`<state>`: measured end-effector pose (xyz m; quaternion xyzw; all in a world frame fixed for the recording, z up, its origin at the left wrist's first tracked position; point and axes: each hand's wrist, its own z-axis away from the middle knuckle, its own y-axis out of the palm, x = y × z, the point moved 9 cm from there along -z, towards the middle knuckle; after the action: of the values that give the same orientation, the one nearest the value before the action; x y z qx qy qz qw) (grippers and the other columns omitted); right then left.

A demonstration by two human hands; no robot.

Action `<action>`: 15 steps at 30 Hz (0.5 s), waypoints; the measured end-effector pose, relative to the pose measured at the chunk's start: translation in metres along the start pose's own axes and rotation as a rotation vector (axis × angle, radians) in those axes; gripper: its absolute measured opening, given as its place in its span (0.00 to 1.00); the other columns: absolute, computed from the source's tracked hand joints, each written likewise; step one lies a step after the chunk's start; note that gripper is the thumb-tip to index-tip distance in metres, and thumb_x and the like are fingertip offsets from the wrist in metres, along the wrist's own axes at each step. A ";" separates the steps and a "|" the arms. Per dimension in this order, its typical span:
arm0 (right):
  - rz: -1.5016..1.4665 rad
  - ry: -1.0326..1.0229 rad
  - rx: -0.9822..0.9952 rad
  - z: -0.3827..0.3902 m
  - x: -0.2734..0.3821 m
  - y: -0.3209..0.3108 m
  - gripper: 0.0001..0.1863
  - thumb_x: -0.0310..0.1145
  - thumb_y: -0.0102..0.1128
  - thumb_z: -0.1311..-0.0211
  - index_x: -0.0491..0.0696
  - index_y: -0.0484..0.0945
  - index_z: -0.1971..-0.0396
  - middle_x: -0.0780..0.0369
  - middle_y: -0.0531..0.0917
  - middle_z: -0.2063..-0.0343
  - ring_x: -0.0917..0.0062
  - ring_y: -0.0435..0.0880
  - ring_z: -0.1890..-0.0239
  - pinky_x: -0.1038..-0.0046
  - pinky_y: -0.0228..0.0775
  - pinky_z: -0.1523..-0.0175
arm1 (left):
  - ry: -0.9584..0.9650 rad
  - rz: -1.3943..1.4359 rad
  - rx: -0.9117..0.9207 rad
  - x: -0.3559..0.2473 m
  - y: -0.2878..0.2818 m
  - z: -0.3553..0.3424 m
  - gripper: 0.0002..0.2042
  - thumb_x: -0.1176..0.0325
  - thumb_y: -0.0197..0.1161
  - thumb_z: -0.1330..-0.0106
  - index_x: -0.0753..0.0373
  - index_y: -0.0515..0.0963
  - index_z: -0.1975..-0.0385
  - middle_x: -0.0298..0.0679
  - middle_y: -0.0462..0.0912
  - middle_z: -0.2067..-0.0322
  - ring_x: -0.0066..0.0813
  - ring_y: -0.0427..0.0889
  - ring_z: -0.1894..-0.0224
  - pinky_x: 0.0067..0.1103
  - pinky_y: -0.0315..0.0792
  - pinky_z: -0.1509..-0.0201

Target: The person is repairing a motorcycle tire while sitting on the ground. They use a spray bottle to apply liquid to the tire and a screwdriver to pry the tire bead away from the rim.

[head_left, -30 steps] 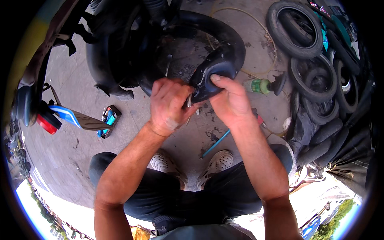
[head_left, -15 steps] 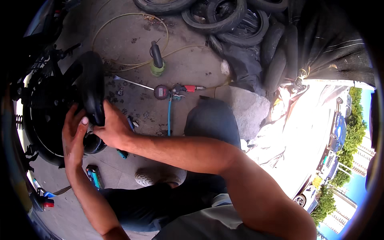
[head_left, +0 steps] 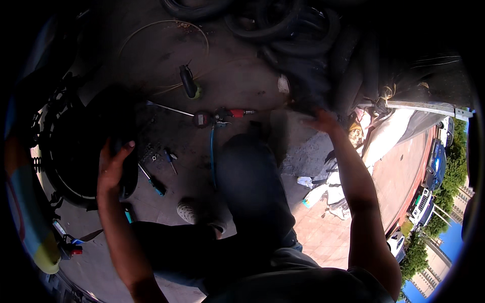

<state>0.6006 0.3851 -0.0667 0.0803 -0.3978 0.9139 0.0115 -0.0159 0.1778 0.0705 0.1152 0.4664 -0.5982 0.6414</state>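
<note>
Light poor, much of the scene in deep shade.

Lettering: gauge (head_left: pixel 202 119), round, ahead and to the right of the left hand; reddish display, marks too small to read. White car (head_left: pixel 421 207), far off beyond the right hand, bears a green plate, characters likewise unreadable.

Left hand (head_left: pixel 112 166): thumb and fingers parted against black rubber tube (head_left: pixel 118 113), thumb on top. Cannot tell how far the fingers close; they sink into the dark. The tube, smooth and curved, lies at that hand and just ahead of it, beside a wheel (head_left: pixel 68 191) whose pale rim curves round to the hand's left.

Right hand (head_left: pixel 324 122): well apart from the tube, arm stretched out, thumb and fingers spread, grasp open as far as the shade shows. Over or near a rough grey stone block (head_left: pixel 305 154); crumpled whitish sheeting (head_left: pixel 333 199) nearer the body.

Right of the left hand: screwdriver (head_left: pixel 159 189), teal handle, bright metal shaft. Past it, a smaller screwdriver (head_left: pixel 171 158). From the gauge: thin metal rod (head_left: pixel 172 108), blue hose (head_left: pixel 212 156), red fitting (head_left: pixel 238 112).

Farther ahead: green bottle (head_left: pixel 197 92) with black top; treaded rubber tyres (head_left: pixel 247 33), heaped.
</note>
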 end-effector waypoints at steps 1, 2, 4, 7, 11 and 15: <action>0.037 -0.052 0.024 0.000 -0.054 0.015 0.53 0.67 0.76 0.56 0.48 0.71 0.33 0.48 0.80 0.39 0.52 0.75 0.34 0.59 0.68 0.31 | -0.025 -0.010 0.025 -0.008 0.003 -0.007 0.35 0.53 0.73 0.44 0.69 0.75 0.39 0.44 0.82 0.52 0.37 0.79 0.49 0.29 0.68 0.39; 0.065 -0.113 0.050 0.002 -0.082 0.033 0.56 0.68 0.76 0.57 0.48 0.70 0.32 0.48 0.78 0.38 0.52 0.73 0.32 0.58 0.66 0.29 | -0.056 0.035 0.028 -0.018 0.005 -0.009 0.36 0.52 0.73 0.45 0.69 0.75 0.39 0.45 0.82 0.53 0.37 0.79 0.49 0.29 0.69 0.42; 0.011 -0.051 0.102 -0.005 -0.054 0.031 0.57 0.67 0.77 0.57 0.48 0.68 0.31 0.49 0.77 0.37 0.53 0.72 0.31 0.59 0.65 0.29 | -0.048 0.063 0.031 -0.018 -0.014 -0.013 0.38 0.51 0.73 0.45 0.71 0.73 0.37 0.47 0.82 0.52 0.38 0.80 0.49 0.30 0.70 0.41; -0.067 0.040 0.166 0.013 -0.050 0.040 0.57 0.65 0.79 0.57 0.48 0.67 0.30 0.50 0.76 0.35 0.56 0.72 0.31 0.61 0.64 0.29 | -0.042 0.092 -0.066 -0.008 -0.023 -0.015 0.42 0.51 0.74 0.45 0.73 0.69 0.35 0.50 0.82 0.50 0.39 0.82 0.48 0.30 0.71 0.38; -0.304 0.201 0.170 0.053 -0.132 0.083 0.57 0.63 0.79 0.52 0.48 0.63 0.27 0.52 0.76 0.35 0.60 0.72 0.31 0.64 0.62 0.28 | 0.066 0.117 0.067 -0.015 -0.005 -0.026 0.48 0.49 0.75 0.45 0.75 0.63 0.31 0.59 0.76 0.40 0.46 0.76 0.37 0.33 0.68 0.31; -0.658 0.431 0.174 0.123 -0.176 0.165 0.56 0.62 0.73 0.43 0.45 0.57 0.25 0.50 0.68 0.30 0.60 0.63 0.26 0.58 0.55 0.25 | -0.015 -0.017 0.015 -0.026 -0.005 -0.029 0.58 0.44 0.75 0.49 0.76 0.52 0.25 0.65 0.69 0.35 0.51 0.72 0.33 0.35 0.66 0.29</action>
<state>0.7776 0.1901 -0.1310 0.0107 -0.2603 0.8877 0.3797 -0.0296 0.2140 0.0761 0.1113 0.4580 -0.6078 0.6391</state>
